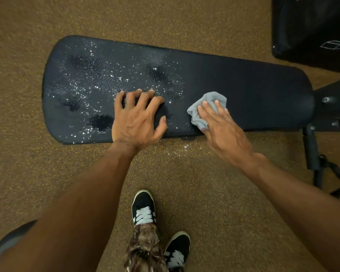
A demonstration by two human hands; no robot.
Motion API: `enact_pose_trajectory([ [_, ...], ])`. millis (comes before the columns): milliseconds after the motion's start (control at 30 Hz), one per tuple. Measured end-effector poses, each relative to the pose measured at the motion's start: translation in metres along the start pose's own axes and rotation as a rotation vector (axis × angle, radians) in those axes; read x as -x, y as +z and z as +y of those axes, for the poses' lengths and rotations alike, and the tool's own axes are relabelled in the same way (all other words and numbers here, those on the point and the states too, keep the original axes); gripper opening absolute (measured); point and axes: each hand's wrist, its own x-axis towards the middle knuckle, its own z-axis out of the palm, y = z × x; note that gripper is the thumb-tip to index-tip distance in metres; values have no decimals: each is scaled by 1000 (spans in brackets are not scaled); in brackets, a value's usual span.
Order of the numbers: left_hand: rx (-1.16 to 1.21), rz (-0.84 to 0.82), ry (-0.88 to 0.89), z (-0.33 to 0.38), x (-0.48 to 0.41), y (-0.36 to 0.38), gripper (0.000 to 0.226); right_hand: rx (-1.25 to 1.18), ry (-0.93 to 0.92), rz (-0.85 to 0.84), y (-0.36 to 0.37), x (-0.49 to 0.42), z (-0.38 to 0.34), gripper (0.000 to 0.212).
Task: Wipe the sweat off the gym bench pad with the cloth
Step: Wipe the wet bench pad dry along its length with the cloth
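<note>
A long black bench pad (243, 89) lies across the view on the floor frame. Its left half is covered in shining sweat droplets (90, 83) and dark wet patches; its right half looks dry. My left hand (137, 118) rests on the pad near its front edge, fingers spread and bent, fingertips on the wet area. My right hand (222, 126) presses a crumpled grey cloth (206, 107) flat against the pad with straight fingers, just right of the wet zone. Part of the cloth is hidden under the fingers.
Brown speckled rubber floor (28, 173) surrounds the bench. The bench's black metal frame and adjuster (322, 122) stand at the right. A black padded object (312, 32) sits at the top right. My black shoes (143, 209) are below, and a few droplets lie on the floor under the pad's front edge.
</note>
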Motion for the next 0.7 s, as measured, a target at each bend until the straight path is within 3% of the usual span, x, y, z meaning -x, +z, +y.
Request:
enact_pose_trajectory([
  [133,3,-3,-1,1,1,0,50,-52,-49,41,13,-5,-30,58],
  [300,1,-9,-9,2,1,0,50,114,-153,-17,21,22,-13,61],
  [500,3,2,-14,2,2,2,51,12,-29,29,24,15,-32,62],
  [700,6,5,-9,1,2,1,50,97,-173,17,33,35,-29,61],
])
